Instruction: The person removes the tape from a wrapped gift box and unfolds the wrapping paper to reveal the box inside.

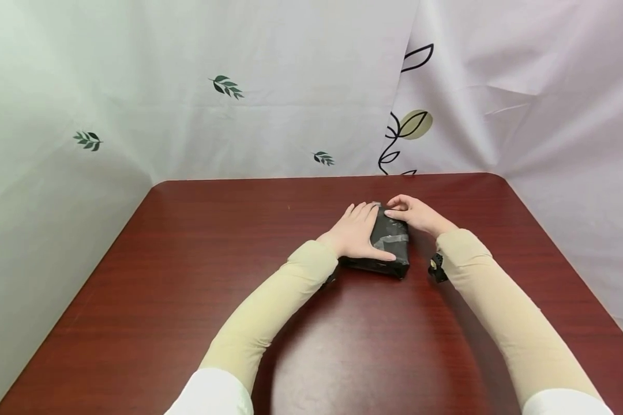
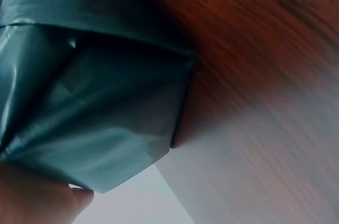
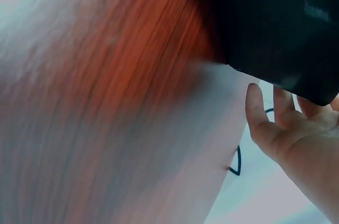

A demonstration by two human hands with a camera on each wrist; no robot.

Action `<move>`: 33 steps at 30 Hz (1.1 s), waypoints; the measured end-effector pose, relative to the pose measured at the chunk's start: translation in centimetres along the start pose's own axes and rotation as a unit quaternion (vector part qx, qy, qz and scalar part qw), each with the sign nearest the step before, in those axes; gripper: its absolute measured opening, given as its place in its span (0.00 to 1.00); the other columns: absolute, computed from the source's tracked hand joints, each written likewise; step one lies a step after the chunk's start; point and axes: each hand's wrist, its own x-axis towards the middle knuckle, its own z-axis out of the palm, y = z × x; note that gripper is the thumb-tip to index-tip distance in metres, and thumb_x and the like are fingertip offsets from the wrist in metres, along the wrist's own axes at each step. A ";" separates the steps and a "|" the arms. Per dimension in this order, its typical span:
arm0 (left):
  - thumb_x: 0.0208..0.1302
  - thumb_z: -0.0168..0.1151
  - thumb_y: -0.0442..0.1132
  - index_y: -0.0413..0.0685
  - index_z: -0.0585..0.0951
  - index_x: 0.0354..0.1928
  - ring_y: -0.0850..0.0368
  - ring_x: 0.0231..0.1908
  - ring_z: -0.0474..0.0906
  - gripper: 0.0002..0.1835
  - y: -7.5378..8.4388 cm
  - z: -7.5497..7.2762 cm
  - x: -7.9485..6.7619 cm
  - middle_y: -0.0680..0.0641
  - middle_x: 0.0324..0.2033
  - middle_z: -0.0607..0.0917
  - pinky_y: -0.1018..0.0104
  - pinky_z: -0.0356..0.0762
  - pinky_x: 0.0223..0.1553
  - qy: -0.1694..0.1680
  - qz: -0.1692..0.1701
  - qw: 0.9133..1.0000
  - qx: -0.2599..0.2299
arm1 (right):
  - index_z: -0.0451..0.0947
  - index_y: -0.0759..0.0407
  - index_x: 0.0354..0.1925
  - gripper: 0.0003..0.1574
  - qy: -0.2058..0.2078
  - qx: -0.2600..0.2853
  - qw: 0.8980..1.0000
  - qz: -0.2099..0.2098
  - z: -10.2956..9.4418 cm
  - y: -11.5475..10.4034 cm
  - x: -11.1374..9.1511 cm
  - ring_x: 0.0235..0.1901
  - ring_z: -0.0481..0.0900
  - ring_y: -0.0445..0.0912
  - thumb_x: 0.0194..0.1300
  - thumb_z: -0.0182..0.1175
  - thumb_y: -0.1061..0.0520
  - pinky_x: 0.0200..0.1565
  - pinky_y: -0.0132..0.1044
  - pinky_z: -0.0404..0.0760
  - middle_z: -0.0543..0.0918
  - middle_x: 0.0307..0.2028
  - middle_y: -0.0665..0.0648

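A black plastic-wrapped package (image 1: pixel 391 239) with strips of clear tape rests on the table, right of the middle. Spread across its top is my left hand (image 1: pixel 357 233), fingers pointing to the far edge and thumb along the near side. At the package's far right corner, my right hand (image 1: pixel 415 214) has its thumb on top and its other fingers curved behind the edge. The left wrist view shows the folded plastic end (image 2: pixel 106 107) of the package, with part of a finger (image 2: pixel 47 200) below it. In the right wrist view, fingers (image 3: pixel 265 128) reach up to the package's dark edge.
The reddish-brown wooden table (image 1: pixel 187 276) has rounded far corners. White cloth (image 1: pixel 291 57) printed with leaves hangs behind it and along both sides. A small black device (image 1: pixel 437 268) sits by the right wrist.
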 end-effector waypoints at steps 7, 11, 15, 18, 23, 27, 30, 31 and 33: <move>0.46 0.55 0.78 0.40 0.52 0.73 0.45 0.72 0.47 0.63 -0.3 0.2 -0.4 0.42 0.71 0.56 0.48 0.43 0.71 -0.012 -0.006 1.000 -0.006 | 0.64 0.70 0.58 0.26 0.011 0.004 1.000 0.001 0.8 0.0 0.2 0.51 0.72 0.59 0.72 0.51 0.53 0.52 0.45 0.70 0.74 0.53 0.71; 0.44 0.55 0.79 0.41 0.51 0.73 0.50 0.71 0.48 0.64 0.0 0.5 -0.4 0.43 0.71 0.55 0.48 0.43 0.71 -0.023 -0.008 1.000 -0.001 | 0.65 0.71 0.58 0.25 0.016 -0.007 1.000 0.002 1.1 0.5 -0.1 0.51 0.73 0.59 0.71 0.51 0.53 0.52 0.47 0.71 0.74 0.53 0.72; 0.43 0.53 0.81 0.46 0.51 0.74 0.53 0.70 0.50 0.64 0.3 0.7 -0.5 0.45 0.70 0.55 0.50 0.44 0.70 -0.027 -0.016 0.999 0.018 | 0.66 0.69 0.57 0.27 0.042 -0.041 0.998 0.000 1.1 0.7 -0.6 0.54 0.72 0.60 0.70 0.53 0.50 0.54 0.51 0.71 0.74 0.55 0.71; 0.42 0.52 0.82 0.47 0.51 0.74 0.52 0.70 0.51 0.63 0.5 0.8 -0.4 0.45 0.70 0.56 0.50 0.45 0.70 -0.029 -0.014 0.999 0.020 | 0.66 0.68 0.57 0.27 0.073 -0.065 0.995 0.005 0.9 0.4 -1.6 0.56 0.71 0.60 0.69 0.54 0.50 0.56 0.54 0.69 0.73 0.56 0.70; 0.42 0.53 0.82 0.47 0.52 0.74 0.52 0.69 0.52 0.64 0.4 0.6 -0.2 0.46 0.70 0.57 0.50 0.44 0.69 -0.030 -0.013 0.999 0.015 | 0.70 0.66 0.53 0.20 0.092 -0.084 0.992 -0.034 0.1 -0.7 -3.4 0.52 0.75 0.59 0.66 0.58 0.57 0.51 0.53 0.73 0.76 0.52 0.68; 0.41 0.54 0.81 0.48 0.53 0.73 0.53 0.69 0.52 0.63 0.1 0.2 0.0 0.46 0.70 0.58 0.49 0.44 0.70 -0.012 -0.019 1.000 0.015 | 0.75 0.65 0.45 0.13 0.082 -0.110 0.986 -0.095 -0.4 -1.5 -4.2 0.42 0.79 0.54 0.61 0.62 0.62 0.42 0.43 0.76 0.81 0.42 0.64; 0.42 0.55 0.81 0.47 0.54 0.73 0.53 0.69 0.53 0.62 -0.1 0.0 0.1 0.46 0.69 0.58 0.49 0.44 0.70 -0.007 -0.021 1.000 0.011 | 0.77 0.65 0.42 0.12 0.055 -0.135 0.981 -0.128 -0.4 -1.6 -4.5 0.38 0.79 0.51 0.58 0.65 0.64 0.40 0.40 0.77 0.82 0.38 0.61; 0.42 0.55 0.81 0.47 0.54 0.73 0.53 0.69 0.52 0.62 -0.1 0.0 0.1 0.46 0.69 0.58 0.49 0.44 0.70 -0.007 -0.020 1.000 0.010 | 0.77 0.65 0.41 0.12 0.046 -0.144 0.979 -0.138 -0.3 -1.7 -4.7 0.38 0.79 0.51 0.57 0.65 0.64 0.40 0.41 0.78 0.82 0.37 0.60; 0.42 0.54 0.80 0.47 0.54 0.73 0.53 0.69 0.53 0.62 -0.1 -0.1 0.1 0.46 0.69 0.58 0.49 0.44 0.69 -0.007 -0.019 1.000 0.009 | 0.78 0.64 0.40 0.13 0.032 -0.162 0.974 -0.155 -0.1 -1.8 -4.9 0.37 0.79 0.50 0.56 0.67 0.64 0.41 0.42 0.78 0.82 0.36 0.59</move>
